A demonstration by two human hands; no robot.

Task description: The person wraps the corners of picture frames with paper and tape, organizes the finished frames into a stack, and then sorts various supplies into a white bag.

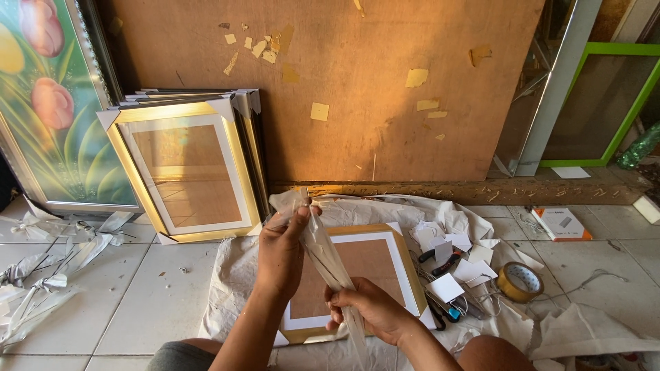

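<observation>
Plastic wrap strip [323,251], clear and crumpled into a rope, is stretched between both hands above a gold picture frame [405,275] lying flat on a grey cloth [234,275]. Going left to right: loose scraps of clear plastic [48,275] lie on the tiled floor at far left, under a tulip painting [48,96]. Next, a stack of gold frames [185,165] leans upright against the plywood board [344,82]; their corners carry white protectors. Left hand [282,251] is closed around the upper end of the strip, thumb up. Right hand [368,309] is closed around the lower end, near the frame's bottom edge. Right of the frame: white paper cards [460,264], pliers with dark handles [440,261], a roll of brown tape [520,282], a small orange-and-white box [562,223], a green frame [605,103] at the back.

Progress, judged: the flat frame looks bare of wrap and shows a white protector only at one corner, so its wrapping seems barely begun. The leaning stack appears finished. Whether the strip is going on or coming off, cannot tell.
</observation>
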